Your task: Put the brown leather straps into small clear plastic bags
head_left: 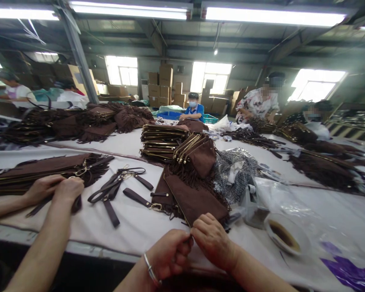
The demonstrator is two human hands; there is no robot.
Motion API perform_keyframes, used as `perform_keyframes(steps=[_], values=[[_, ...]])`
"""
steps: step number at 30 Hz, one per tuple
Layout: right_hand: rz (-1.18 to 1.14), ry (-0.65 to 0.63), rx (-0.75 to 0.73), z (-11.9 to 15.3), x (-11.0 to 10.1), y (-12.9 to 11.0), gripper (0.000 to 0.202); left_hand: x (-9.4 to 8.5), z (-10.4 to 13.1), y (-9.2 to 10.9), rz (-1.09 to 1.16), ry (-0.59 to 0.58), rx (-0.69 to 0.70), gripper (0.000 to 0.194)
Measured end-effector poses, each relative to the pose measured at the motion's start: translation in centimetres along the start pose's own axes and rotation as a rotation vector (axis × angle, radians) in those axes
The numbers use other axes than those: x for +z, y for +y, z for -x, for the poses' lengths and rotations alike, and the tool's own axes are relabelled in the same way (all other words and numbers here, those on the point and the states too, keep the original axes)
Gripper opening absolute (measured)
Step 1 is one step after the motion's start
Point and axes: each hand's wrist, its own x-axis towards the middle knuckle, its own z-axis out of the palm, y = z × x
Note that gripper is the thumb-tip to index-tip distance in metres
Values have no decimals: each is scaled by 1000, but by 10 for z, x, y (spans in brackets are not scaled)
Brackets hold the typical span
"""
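My left hand [171,252], with a silver bangle at the wrist, is closed in a pinch at the table's front edge. What lies between its fingertips is too small to make out. My right hand [211,239] meets it there, fingers curled over the near corner of a brown fringed pouch [197,200] with a gold zipper. Another such pouch lies partly under it. Left of it a dark wrist strap [136,197] with a gold clasp rests on the cloth, and several more straps [115,186] lie in a loose heap.
A co-worker's hands [56,188] handle a strap over stacked pouches [45,172] at left. Behind my pouch stand piled zippered pouches [162,142]. To the right are crumpled silver-black wrapping [235,170], a clear container [255,211], a bowl of brown liquid [284,237] and purple plastic [349,271].
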Motion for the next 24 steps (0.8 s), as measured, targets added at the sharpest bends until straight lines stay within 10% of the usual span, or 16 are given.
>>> perform_keyframes(steps=[12,18,21,24], values=[[-111,136,159,44,-27,-2,33,7,-11,-23,-464,363,250,32],[-120,521,830,82,-88,95,26,2,-13,-21,-913,450,376,34],[-322,513,1320,103,-108,143,34,-1,-19,-21,-943,472,377,36],[-456,456,1432,110,-107,164,34,-9,-26,-22,-971,435,388,36]])
